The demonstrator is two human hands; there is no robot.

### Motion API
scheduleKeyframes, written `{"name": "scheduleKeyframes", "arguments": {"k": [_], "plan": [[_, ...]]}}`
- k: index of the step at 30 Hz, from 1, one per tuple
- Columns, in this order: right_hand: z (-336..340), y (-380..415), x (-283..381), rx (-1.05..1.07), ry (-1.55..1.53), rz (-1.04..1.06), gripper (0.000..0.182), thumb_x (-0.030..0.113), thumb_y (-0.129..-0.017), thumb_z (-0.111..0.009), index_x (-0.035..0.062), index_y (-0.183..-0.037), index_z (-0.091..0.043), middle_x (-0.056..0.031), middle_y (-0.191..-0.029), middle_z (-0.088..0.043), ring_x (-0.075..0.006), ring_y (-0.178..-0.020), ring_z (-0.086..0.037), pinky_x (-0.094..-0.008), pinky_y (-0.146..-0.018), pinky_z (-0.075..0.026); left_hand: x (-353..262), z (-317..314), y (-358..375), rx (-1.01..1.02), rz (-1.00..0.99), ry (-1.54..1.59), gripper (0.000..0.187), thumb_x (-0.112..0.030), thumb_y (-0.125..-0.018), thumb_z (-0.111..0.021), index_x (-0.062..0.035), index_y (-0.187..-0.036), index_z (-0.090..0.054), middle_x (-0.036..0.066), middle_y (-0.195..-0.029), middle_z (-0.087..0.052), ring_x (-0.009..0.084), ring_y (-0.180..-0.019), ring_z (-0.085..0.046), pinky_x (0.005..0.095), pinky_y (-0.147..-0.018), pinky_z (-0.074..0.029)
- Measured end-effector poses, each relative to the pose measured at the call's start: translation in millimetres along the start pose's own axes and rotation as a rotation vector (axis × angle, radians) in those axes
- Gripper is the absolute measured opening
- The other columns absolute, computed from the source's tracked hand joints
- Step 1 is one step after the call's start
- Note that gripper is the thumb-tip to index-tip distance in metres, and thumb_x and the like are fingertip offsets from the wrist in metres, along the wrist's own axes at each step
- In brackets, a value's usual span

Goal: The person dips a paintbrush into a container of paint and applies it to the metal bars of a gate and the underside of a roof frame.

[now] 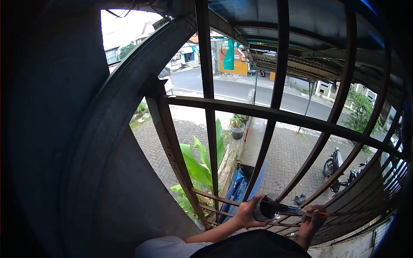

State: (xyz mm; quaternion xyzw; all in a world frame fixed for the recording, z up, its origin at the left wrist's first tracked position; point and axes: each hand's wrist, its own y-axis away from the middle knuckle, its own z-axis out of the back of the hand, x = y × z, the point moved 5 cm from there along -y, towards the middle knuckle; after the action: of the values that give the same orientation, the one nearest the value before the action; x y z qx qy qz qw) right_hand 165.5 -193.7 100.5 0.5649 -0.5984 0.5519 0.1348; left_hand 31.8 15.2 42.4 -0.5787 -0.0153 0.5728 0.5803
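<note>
My left hand is wrapped round a small plastic cup whose inside looks dark. My right hand grips a paintbrush by its handle, which has an orange end. The brush points left, its bristle end at the mouth of the cup; whether it touches what is inside I cannot make out. Both hands are low in the view, in front of the brown metal railing with its upright bars and crossbars.
A grey wall rises close on my left. Below, past the bars, are a paved yard, a large-leaved plant, a blue tarp-like bundle and parked motorcycles. A road runs beyond. A dark roof hangs overhead.
</note>
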Motion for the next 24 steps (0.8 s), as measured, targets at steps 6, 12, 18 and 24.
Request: {"name": "scheduleKeyframes", "arguments": {"k": [6, 12, 18, 24], "plan": [[2.6, -2.4, -0.2, -0.012, -0.009, -0.025, 0.04, 0.042, -0.093, -0.072, 0.0074, -0.089, -0.053, -0.0018, -0.076, -0.052, -0.01, -0.061, -0.047, -0.024, -0.05, -0.033, -5.5, 2.1, -3.2, -0.031, -0.038, 0.001, 0.096, -0.042, -0.062, -0.091, -0.0032, -0.137, -0.045, 0.014, -0.101, -0.071, 0.0298, -0.086, -0.074, 0.0379, -0.077, -0.059], [19.8, -27.6, 25.3, 0.027, -0.174, 0.081, 0.042, 0.048, -0.094, -0.068, 0.0092, -0.09, -0.052, 0.0, -0.073, -0.048, -0.0124, -0.066, -0.047, -0.0249, -0.058, -0.043, -5.4, 1.8, -1.9, -0.037, -0.024, 0.026, 0.095, -0.044, -0.063, -0.091, -0.0034, -0.135, -0.045, 0.014, -0.099, -0.071, 0.0297, -0.084, -0.074, 0.037, -0.076, -0.059], [-62.9, -63.8, 134.5, -0.027, -0.466, 0.272, 0.035, 0.044, -0.106, -0.045, 0.0106, -0.113, -0.051, 0.0, -0.083, -0.052, -0.0109, -0.075, -0.05, -0.0276, -0.066, -0.057, -1.3, -0.4, 0.6, -0.037, -0.028, -0.016, 0.095, -0.046, -0.064, -0.091, -0.0034, -0.135, -0.045, 0.014, -0.099, -0.071, 0.0299, -0.084, -0.074, 0.0378, -0.075, -0.06], [-161.0, -106.5, 205.1, 0.494, -0.471, 0.433, 0.046, 0.035, -0.11, -0.04, -0.0027, -0.136, -0.047, -0.0068, -0.084, -0.057, -0.0088, -0.064, -0.05, -0.0226, -0.06, -0.048, -6.9, 1.6, -0.3, -0.05, -0.027, 0.011, 0.096, -0.046, -0.064, -0.091, -0.004, -0.136, -0.044, 0.014, -0.102, -0.072, 0.0306, -0.086, -0.075, 0.0385, -0.076, -0.06]]}}
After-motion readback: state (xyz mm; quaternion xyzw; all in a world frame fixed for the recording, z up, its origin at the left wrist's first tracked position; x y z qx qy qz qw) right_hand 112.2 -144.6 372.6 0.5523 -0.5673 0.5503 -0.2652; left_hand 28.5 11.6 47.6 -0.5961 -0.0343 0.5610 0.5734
